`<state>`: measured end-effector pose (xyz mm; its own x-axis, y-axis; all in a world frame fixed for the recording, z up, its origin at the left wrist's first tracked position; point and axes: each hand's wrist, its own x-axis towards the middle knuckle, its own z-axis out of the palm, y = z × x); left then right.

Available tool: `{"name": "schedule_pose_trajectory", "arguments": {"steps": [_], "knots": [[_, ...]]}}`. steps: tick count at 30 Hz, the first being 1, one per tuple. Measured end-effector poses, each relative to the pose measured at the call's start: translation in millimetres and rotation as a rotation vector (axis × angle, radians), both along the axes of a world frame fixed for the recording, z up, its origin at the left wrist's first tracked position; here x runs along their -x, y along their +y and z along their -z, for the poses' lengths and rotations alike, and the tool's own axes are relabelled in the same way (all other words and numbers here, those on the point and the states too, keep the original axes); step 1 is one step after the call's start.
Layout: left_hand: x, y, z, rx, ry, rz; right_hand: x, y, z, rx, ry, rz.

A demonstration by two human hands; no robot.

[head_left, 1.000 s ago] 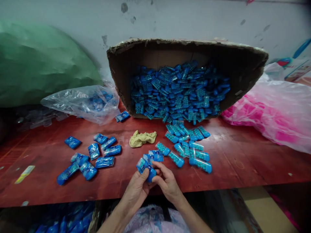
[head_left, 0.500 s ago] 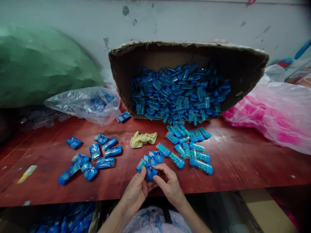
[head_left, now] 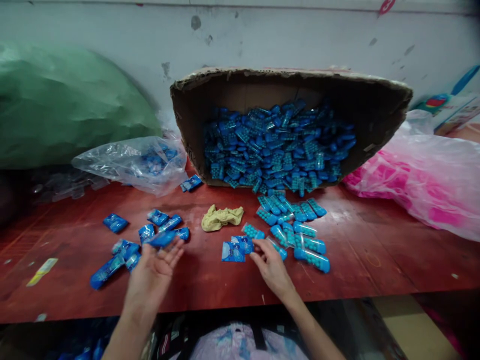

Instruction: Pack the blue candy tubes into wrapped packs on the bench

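While our left hand (head_left: pixel 153 270) spreads open above glossy blue packets (head_left: pixel 131 250) near the table's (head_left: pixel 356 260) front edge, our right hand (head_left: pixel 272 267) fingers flat sachets (head_left: pixel 236 248).

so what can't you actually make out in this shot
- Head view: print on the blue packets is too small to read.
- Left hand is motion-blurred; whether it grips a packet is unclear.
- Clear bag contents are veiled by glare.
- Cardboard box depth is hidden by its pile.
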<state>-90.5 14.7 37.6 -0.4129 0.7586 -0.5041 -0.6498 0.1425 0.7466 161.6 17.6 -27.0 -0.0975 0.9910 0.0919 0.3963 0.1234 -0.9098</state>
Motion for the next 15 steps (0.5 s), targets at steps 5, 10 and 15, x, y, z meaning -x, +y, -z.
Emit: {"name": "schedule_pose_trajectory", "arguments": {"steps": [5, 10, 15], "knots": [[22.8, 6.6, -8.2, -0.048, 0.276, -0.169, -10.9, 20.4, 5.2, -0.067, -0.172, 0.061], [-21.2, 13.4, 22.4, -0.030, 0.659, 0.156, 26.7, 48.4, -15.3, -0.191, -0.452, 0.020], [-53.6, 53.6, 52.5, -0.269, 1.288, 0.429, 66.6, 98.9, -19.1, -0.167, -0.736, -0.117]]}}
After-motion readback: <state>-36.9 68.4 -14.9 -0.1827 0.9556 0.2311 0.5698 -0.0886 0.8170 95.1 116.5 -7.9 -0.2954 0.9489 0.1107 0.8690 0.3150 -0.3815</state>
